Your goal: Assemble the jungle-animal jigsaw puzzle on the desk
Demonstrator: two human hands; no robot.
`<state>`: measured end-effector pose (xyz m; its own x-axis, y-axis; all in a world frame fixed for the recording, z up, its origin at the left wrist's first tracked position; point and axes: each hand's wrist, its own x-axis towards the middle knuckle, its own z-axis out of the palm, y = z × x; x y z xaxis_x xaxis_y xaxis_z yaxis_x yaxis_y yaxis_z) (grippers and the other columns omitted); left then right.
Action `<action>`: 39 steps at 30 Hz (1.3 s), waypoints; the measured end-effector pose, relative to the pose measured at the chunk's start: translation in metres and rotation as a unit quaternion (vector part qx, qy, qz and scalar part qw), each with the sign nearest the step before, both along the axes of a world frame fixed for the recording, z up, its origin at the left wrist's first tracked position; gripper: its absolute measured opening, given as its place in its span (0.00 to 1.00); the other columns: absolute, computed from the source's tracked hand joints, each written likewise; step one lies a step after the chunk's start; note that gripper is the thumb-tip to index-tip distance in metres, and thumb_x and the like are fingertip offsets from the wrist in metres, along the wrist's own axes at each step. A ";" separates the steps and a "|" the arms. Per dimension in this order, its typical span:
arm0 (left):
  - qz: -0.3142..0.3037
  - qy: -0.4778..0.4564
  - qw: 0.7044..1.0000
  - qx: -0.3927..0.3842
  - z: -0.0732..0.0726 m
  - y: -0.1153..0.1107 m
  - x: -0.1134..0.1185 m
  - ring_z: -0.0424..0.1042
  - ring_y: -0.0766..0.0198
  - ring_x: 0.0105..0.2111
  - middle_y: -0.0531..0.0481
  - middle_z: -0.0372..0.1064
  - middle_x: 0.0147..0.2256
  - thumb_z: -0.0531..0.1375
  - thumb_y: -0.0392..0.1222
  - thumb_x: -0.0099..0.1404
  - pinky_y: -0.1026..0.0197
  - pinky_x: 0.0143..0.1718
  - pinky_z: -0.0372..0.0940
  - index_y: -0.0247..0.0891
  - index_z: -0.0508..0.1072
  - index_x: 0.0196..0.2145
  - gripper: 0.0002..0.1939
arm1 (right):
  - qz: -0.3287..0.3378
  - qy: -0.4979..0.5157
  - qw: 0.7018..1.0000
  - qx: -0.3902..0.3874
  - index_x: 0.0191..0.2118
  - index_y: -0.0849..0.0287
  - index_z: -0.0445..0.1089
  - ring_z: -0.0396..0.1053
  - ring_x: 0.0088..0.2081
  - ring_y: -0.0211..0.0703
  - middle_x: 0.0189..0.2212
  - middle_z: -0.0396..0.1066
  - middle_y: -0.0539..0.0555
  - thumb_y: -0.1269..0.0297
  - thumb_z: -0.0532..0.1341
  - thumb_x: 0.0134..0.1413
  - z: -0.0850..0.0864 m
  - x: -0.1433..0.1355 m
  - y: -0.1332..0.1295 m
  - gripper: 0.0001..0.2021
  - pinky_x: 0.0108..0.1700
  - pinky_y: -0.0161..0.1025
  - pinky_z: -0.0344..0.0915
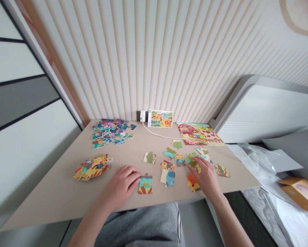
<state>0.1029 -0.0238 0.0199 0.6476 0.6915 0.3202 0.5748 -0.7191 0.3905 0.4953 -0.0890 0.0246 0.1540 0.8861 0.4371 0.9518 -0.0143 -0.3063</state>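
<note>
My left hand (126, 181) rests on the table with loosely bent fingers. Its fingertips touch or nearly touch the left edge of a puzzle piece (145, 185) showing a green animal in teal water. Over the loose pieces on the right, my right hand (204, 171) reaches with thumb and fingers apart. Under and beside its fingertips lies a green puzzle piece (191, 158), partly covered. Nearby are an orange piece (192, 182), a blue elephant piece (168, 177), a yellow-and-red piece (167, 165) and a cream-and-green piece (150, 157).
A picture card (160, 118) leans against the ribbed wall beside a white charger (143, 116) with its cable. Behind lies an assembled farm puzzle (195, 133). Purple-blue pieces (111, 130) and yellow pieces (93, 167) are heaped on the left. An orange box (299, 192) sits beyond the table.
</note>
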 end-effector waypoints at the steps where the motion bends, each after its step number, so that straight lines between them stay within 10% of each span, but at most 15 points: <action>1: 0.000 0.002 1.000 0.001 0.000 0.000 0.000 0.70 0.55 0.49 0.48 0.72 0.47 0.55 0.38 0.76 0.50 0.54 0.65 0.48 0.76 0.53 0.13 | -0.001 -0.010 1.000 -0.010 0.58 0.53 0.73 0.71 0.58 0.59 0.56 0.74 0.61 0.50 0.60 0.66 -0.003 0.003 0.001 0.21 0.61 0.59 0.66; 13: 0.001 0.001 1.000 0.006 0.001 0.000 0.000 0.71 0.54 0.49 0.47 0.73 0.47 0.55 0.38 0.76 0.49 0.53 0.66 0.47 0.77 0.51 0.12 | 0.224 -0.003 0.969 -0.103 0.67 0.47 0.65 0.60 0.68 0.59 0.63 0.70 0.57 0.51 0.68 0.61 0.016 -0.076 -0.015 0.31 0.71 0.68 0.49; 28: 0.002 -0.006 1.000 -0.005 0.005 -0.002 0.001 0.71 0.54 0.49 0.48 0.73 0.46 0.56 0.37 0.76 0.48 0.53 0.66 0.47 0.77 0.50 0.12 | 0.032 -0.043 0.999 0.011 0.57 0.52 0.73 0.69 0.57 0.60 0.55 0.72 0.61 0.52 0.61 0.67 -0.003 -0.048 -0.004 0.18 0.61 0.62 0.63; 39: 0.065 0.007 0.991 0.113 0.019 -0.017 -0.013 0.71 0.51 0.51 0.44 0.73 0.47 0.54 0.35 0.76 0.43 0.56 0.65 0.44 0.75 0.52 0.13 | 0.181 0.038 0.980 0.066 0.52 0.50 0.76 0.67 0.62 0.57 0.57 0.71 0.59 0.65 0.56 0.69 -0.006 -0.108 0.010 0.13 0.62 0.58 0.67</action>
